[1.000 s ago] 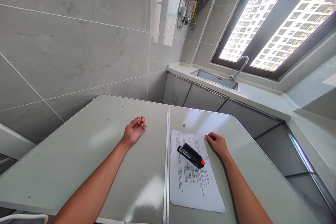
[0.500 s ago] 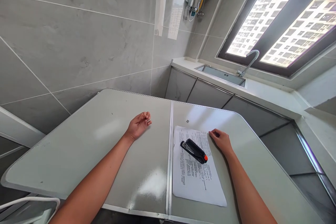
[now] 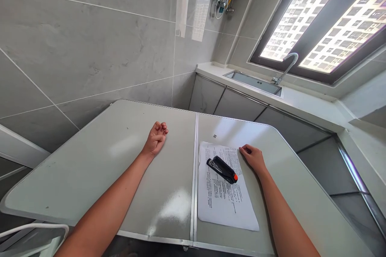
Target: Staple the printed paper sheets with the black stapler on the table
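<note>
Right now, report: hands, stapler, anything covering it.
Left hand loosely curled, nothing visible in it. Right hand by far right corner of printed paper, contact unclear. Black stapler lying on that paper, uncovered.

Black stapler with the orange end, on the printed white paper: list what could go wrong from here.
The stapler lies on the paper, so a tug on the paper could drag it along.
The person's bare right hand is at the paper's far right corner, so a sudden move might crease it.
The small grey pieces beyond the paper's far edge seem loose and might get brushed away.
</note>
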### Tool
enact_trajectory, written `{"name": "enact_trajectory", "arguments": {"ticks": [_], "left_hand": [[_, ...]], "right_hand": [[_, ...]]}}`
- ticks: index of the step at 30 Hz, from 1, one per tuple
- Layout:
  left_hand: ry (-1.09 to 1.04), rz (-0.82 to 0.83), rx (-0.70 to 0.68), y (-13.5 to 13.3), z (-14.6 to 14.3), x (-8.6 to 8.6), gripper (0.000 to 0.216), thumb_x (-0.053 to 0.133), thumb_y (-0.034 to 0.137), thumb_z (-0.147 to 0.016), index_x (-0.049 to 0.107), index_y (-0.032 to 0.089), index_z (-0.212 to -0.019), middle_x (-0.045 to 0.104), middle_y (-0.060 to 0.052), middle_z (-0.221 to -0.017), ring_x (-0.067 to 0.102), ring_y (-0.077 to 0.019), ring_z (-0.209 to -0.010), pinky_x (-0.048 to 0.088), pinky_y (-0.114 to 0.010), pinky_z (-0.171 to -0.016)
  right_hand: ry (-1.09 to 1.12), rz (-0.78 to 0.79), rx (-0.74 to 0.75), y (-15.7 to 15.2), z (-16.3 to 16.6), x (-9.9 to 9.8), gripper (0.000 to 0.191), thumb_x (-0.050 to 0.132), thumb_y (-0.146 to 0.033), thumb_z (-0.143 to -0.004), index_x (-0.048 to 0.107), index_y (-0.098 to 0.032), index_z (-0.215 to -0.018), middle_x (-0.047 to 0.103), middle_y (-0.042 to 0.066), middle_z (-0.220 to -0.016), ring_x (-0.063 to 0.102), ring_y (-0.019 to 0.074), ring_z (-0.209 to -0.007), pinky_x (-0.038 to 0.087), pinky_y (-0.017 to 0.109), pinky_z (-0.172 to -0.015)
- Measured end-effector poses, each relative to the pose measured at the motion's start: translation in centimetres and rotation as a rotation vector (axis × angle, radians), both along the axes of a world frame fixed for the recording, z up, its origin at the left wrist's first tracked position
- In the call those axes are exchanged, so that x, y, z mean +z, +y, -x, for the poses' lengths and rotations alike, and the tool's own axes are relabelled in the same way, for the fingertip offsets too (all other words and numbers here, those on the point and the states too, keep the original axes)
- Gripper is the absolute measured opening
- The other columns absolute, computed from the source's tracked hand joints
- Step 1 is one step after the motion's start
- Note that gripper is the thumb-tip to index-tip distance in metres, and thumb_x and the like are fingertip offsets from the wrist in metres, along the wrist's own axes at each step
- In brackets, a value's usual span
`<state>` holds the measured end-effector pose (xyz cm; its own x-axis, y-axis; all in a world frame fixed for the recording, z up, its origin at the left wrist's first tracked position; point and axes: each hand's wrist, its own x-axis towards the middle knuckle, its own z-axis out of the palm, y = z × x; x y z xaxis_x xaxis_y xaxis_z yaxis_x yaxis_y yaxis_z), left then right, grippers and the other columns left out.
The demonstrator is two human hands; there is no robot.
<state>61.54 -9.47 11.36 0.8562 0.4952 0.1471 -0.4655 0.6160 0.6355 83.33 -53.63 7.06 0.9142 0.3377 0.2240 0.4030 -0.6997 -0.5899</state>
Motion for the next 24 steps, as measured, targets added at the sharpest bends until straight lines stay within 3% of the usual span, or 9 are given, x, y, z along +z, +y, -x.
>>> {"name": "enact_trajectory", "arguments": {"ticks": [5, 9, 13, 17, 20, 24], "left_hand": [[-0.021, 0.106, 0.065, 0.8, -0.5, -0.8, 0.052, 0.048, -0.012, -0.046, 0.054, 0.021, -0.086, 0.06, 0.001, -0.102, 0.061, -0.0081, -0.098, 0.045, -0.024, -0.104], [-0.046, 0.219, 0.115, 1.2, -0.5, -0.7, 0.044, 0.049, -0.008, -0.052, 0.054, 0.021, -0.085, 0.062, -0.002, -0.096, 0.065, -0.0125, -0.101, 0.047, -0.034, -0.111], [-0.069, 0.28, 0.127, 1.4, -0.3, -0.6, 0.036, 0.052, 0.004, -0.06, 0.06, 0.019, -0.092, 0.063, -0.008, -0.097, 0.066, -0.0194, -0.105, 0.051, -0.043, -0.108], [-0.077, 0.284, 0.146, 1.6, -0.3, -0.9, 0.029, 0.054, 0.01, -0.066, 0.061, 0.019, -0.093, 0.065, -0.01, -0.098, 0.066, -0.0222, -0.106, 0.053, -0.046, -0.106], [-0.075, 0.269, 0.152, 1.7, -0.4, -1.1, 0.026, 0.053, 0.011, -0.069, 0.062, 0.018, -0.092, 0.065, -0.011, -0.098, 0.066, -0.023, -0.105, 0.054, -0.048, -0.105], [-0.015, 0.228, 0.169, 1.6, -0.4, -1.0, 0.021, 0.054, 0.014, -0.072, 0.063, 0.019, -0.089, 0.064, -0.011, -0.097, 0.065, -0.0228, -0.102, 0.054, -0.047, -0.105]], "right_hand": [[-0.004, -0.018, -0.004, 0.2, 0.3, 0.2, 0.043, 0.059, -0.061, -0.085, 0.067, -0.02, -0.074, 0.062, 0.002, -0.063, 0.051, 0.0183, -0.063, 0.041, 0.032, -0.065], [-0.023, -0.163, 0.066, 0.9, 1.6, 1.3, 0.046, 0.058, -0.064, -0.088, 0.069, -0.02, -0.079, 0.068, 0.006, -0.076, 0.057, 0.0219, -0.072, 0.048, 0.035, -0.076], [0.214, -0.27, 0.482, 2.2, 3.6, 2.9, 0.05, 0.055, -0.068, -0.091, 0.075, -0.022, -0.095, 0.073, 0.011, -0.104, 0.065, 0.0309, -0.104, 0.049, 0.042, -0.099], [0.457, -0.275, 0.918, 3.6, 5.5, 3.8, 0.069, 0.068, -0.072, -0.081, 0.07, -0.025, -0.13, 0.061, 0.013, -0.141, 0.054, 0.0379, -0.132, 0.043, 0.05, -0.112], [0.562, -0.169, 1.009, 4.5, 6.8, 4.2, 0.073, 0.073, -0.058, -0.083, 0.058, -0.025, -0.146, 0.059, 0.012, -0.144, 0.055, 0.0364, -0.132, 0.042, 0.051, -0.112], [0.604, -0.152, 1.064, 5.7, 8.1, 5.0, 0.062, 0.066, -0.05, -0.091, 0.057, -0.024, -0.147, 0.062, 0.01, -0.139, 0.057, 0.0339, -0.129, 0.042, 0.048, -0.113]]}}
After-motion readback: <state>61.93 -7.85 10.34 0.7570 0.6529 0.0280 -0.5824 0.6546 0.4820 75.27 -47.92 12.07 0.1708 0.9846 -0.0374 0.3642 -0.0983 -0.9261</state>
